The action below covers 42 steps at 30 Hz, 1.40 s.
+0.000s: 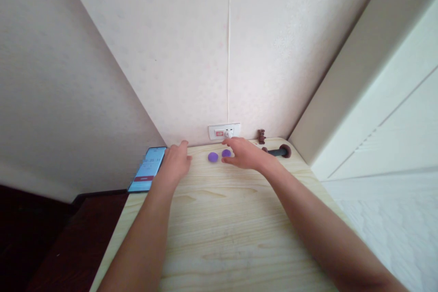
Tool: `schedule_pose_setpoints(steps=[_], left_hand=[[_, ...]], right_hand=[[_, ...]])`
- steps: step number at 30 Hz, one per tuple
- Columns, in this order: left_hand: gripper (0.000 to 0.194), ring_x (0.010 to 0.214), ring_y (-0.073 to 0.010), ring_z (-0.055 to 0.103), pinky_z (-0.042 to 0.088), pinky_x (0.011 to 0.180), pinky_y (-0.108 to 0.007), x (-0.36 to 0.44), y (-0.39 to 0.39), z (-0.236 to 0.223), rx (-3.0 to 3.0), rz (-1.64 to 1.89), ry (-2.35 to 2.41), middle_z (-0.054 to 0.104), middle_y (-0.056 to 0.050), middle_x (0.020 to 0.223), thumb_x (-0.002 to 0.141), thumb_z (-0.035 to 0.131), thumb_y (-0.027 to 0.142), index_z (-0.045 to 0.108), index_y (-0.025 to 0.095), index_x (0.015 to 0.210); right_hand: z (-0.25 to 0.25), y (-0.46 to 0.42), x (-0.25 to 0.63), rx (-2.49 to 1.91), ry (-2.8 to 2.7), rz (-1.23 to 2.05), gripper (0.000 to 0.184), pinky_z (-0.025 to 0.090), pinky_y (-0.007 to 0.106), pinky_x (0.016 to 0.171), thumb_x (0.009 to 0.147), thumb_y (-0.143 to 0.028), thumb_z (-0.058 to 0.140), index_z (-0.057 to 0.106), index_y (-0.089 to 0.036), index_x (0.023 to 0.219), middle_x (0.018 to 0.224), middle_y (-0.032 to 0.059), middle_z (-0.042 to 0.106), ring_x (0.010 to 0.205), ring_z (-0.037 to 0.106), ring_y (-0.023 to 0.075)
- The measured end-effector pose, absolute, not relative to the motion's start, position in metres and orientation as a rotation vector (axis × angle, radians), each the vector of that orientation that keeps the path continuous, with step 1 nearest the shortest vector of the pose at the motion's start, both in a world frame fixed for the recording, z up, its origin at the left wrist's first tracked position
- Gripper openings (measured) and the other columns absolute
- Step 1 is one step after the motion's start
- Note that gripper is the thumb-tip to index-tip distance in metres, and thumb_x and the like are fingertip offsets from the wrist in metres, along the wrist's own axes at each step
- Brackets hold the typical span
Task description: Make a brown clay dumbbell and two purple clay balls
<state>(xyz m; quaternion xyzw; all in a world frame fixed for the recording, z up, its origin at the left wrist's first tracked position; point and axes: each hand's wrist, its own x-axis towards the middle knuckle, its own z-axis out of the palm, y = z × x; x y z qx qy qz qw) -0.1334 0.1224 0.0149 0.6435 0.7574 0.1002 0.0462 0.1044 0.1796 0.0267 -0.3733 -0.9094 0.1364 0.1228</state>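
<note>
Two small round purple pieces (212, 157) lie side by side at the far end of the wooden tabletop (219, 228). My right hand (243, 154) reaches in from the right, thumb and index finger parted around the right-hand purple piece (226, 153). Whether the fingertips touch it I cannot tell. To the left, my left hand (177, 159) hovers over or rests at the table's far left part, fingers apart and holding nothing. A phone with a lit screen (148, 169) lies just left of that hand.
A white wall socket (224, 132) with a plug sits behind the purple pieces. At the back right are a small brown bear-like figurine (261, 136) and a dark rod with brown round ends (278, 151). A white panel (383, 82) stands on the right.
</note>
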Motion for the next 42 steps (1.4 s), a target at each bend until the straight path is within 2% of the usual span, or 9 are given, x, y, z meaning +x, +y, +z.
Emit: schedule_pose_setpoints(steps=[5, 10, 17, 25, 31, 34, 35, 38, 42], left_hand=[[0.052, 0.11, -0.0342, 0.066, 0.048, 0.096, -0.044, -0.119, 0.123, 0.034, 1.89, 0.667, 2.194, 0.069, -0.021, 0.115, 0.093, 0.055, 0.043, 0.057, 0.01, 0.134], [0.037, 0.075, -0.0203, 0.067, 0.05, 0.07, -0.029, -0.095, 0.12, 0.048, 1.79, 0.957, 1.903, 0.073, -0.006, 0.081, 0.092, 0.052, 0.048, 0.072, 0.017, 0.093], [0.05, 0.05, -0.0139, 0.052, 0.037, 0.052, -0.026, -0.074, 0.117, 0.047, 1.591, 1.274, 1.766, 0.053, 0.002, 0.049, 0.093, 0.045, 0.053, 0.057, 0.02, 0.057], [0.06, 0.044, -0.0131, 0.042, 0.03, 0.048, -0.028, -0.065, 0.116, 0.041, 1.488, 1.369, 1.727, 0.041, 0.003, 0.041, 0.09, 0.05, 0.06, 0.046, 0.021, 0.046], [0.064, 0.05, -0.0156, 0.05, 0.034, 0.048, -0.027, -0.048, 0.113, 0.036, 1.435, 1.339, 1.546, 0.048, 0.001, 0.047, 0.094, 0.031, 0.07, 0.048, 0.022, 0.055], [0.058, 0.057, -0.0156, 0.055, 0.042, 0.052, -0.026, -0.032, 0.106, 0.032, 1.409, 1.309, 1.389, 0.057, 0.0, 0.06, 0.097, 0.023, 0.064, 0.055, 0.021, 0.076], [0.052, 0.059, -0.0155, 0.057, 0.044, 0.054, -0.026, -0.028, 0.101, 0.031, 1.4, 1.291, 1.332, 0.058, 0.0, 0.065, 0.098, 0.023, 0.06, 0.055, 0.021, 0.086], [0.033, 0.068, -0.0159, 0.062, 0.051, 0.059, -0.028, -0.024, 0.082, 0.029, 1.401, 1.209, 1.189, 0.065, -0.002, 0.08, 0.095, 0.042, 0.048, 0.053, 0.019, 0.108], [0.034, 0.089, -0.0192, 0.068, 0.055, 0.075, -0.031, -0.036, 0.057, 0.023, 1.444, 1.128, 1.13, 0.07, -0.009, 0.106, 0.085, 0.068, 0.039, 0.062, 0.017, 0.111]], right_hand=[[0.037, 0.174, 0.104, -1.043, -2.594, 0.379, 0.037, 0.049, 0.036, 0.09, 0.091, -0.031, 0.068, 0.064, -0.011, 0.122, 0.115, 0.0169, 0.073, 0.102, 0.068, 0.0272], [0.042, 0.169, 0.101, -0.969, -2.512, 0.386, 0.044, 0.049, 0.035, 0.092, 0.093, -0.034, 0.065, 0.06, -0.011, 0.13, 0.125, 0.017, 0.07, 0.097, 0.069, 0.0232], [0.054, 0.161, 0.099, -0.874, -2.43, 0.508, 0.036, 0.052, 0.029, 0.076, 0.09, -0.032, 0.068, 0.066, -0.013, 0.12, 0.116, 0.0121, 0.073, 0.084, 0.07, 0.0178], [0.074, 0.146, 0.101, -0.77, -2.335, 0.836, 0.028, 0.054, 0.026, 0.073, 0.087, -0.02, 0.066, 0.069, -0.017, 0.115, 0.111, 0.0066, 0.074, 0.082, 0.069, 0.014], [0.069, 0.126, 0.117, -0.772, -2.172, 1.087, 0.029, 0.055, 0.026, 0.069, 0.087, -0.027, 0.069, 0.069, -0.016, 0.114, 0.097, 0.0063, 0.075, 0.083, 0.07, 0.0155], [0.053, 0.115, 0.126, -0.859, -1.93, 1.185, 0.051, 0.053, 0.025, 0.059, 0.081, -0.038, 0.078, 0.063, -0.017, 0.124, 0.086, 0.0039, 0.074, 0.067, 0.067, 0.0139], [0.047, 0.112, 0.129, -0.887, -1.818, 1.244, 0.049, 0.054, 0.025, 0.058, 0.081, -0.041, 0.077, 0.064, -0.016, 0.121, 0.084, 0.0041, 0.074, 0.065, 0.067, 0.0136], [0.03, 0.104, 0.136, -0.881, -1.636, 1.395, 0.04, 0.055, 0.027, 0.057, 0.08, -0.047, 0.076, 0.068, -0.014, 0.1, 0.077, 0.0047, 0.073, 0.059, 0.065, 0.013], [0.014, 0.095, 0.136, -0.812, -1.571, 1.491, 0.036, 0.055, 0.028, 0.063, 0.073, -0.044, 0.081, 0.068, -0.015, 0.092, 0.075, 0.0033, 0.073, 0.064, 0.066, 0.0134]])
